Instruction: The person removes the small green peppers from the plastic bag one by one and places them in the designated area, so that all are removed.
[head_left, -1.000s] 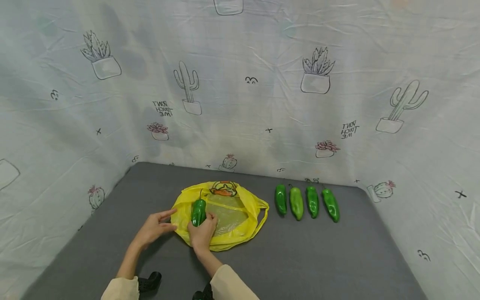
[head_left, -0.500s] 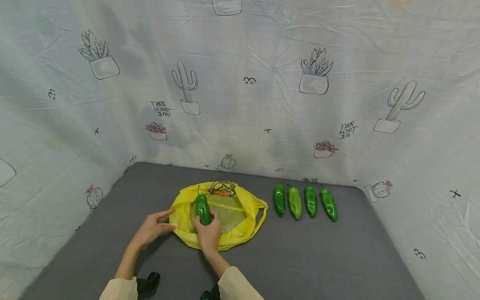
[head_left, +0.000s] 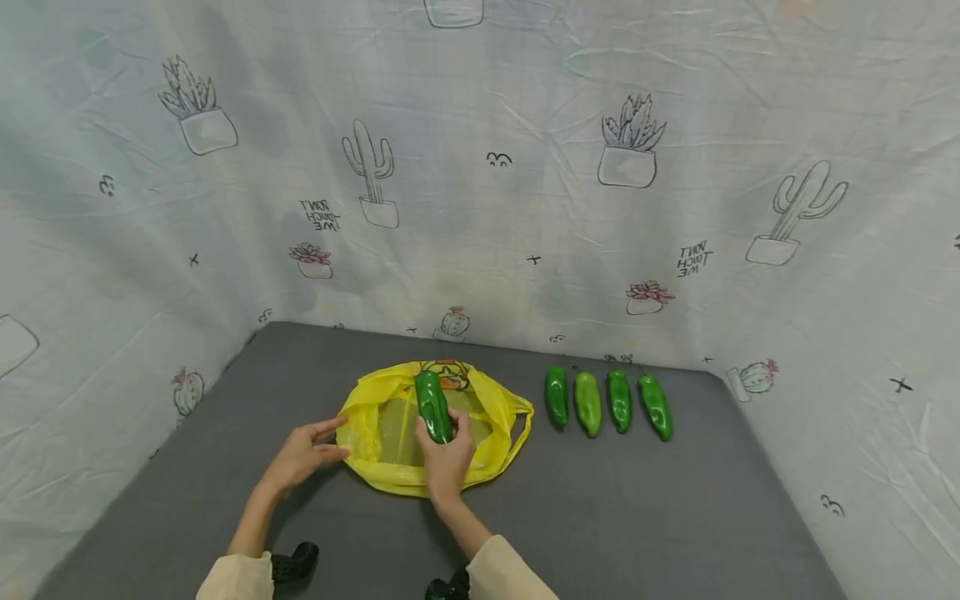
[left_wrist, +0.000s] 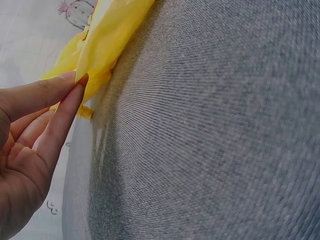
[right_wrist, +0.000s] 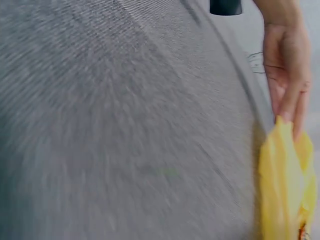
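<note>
A yellow plastic bag [head_left: 390,477] lies on the grey table with its mouth spread open. My left hand [head_left: 300,457] pinches the bag's left edge; in the left wrist view the thumb and fingertips meet on the thin yellow film [left_wrist: 107,42]. Over the bag's opening, my right hand [head_left: 447,462] grips a glossy green pepper [head_left: 432,406] by its near end, the other end pointing away from me. The right wrist view does not show this pepper; it shows my left hand [right_wrist: 290,75] at the bag's edge [right_wrist: 282,185].
Several more green peppers stand in a row right of the bag, among them a lighter one [head_left: 588,404] and the rightmost one [head_left: 656,407]. A bag handle loop [head_left: 522,429] sticks out toward them. White printed cloth [head_left: 480,208] hangs behind the grey table [head_left: 600,517].
My right hand has carried the green pepper rightward across the bag's mouth, from its left side to the middle. The left hand has stayed at the bag's left edge.
</note>
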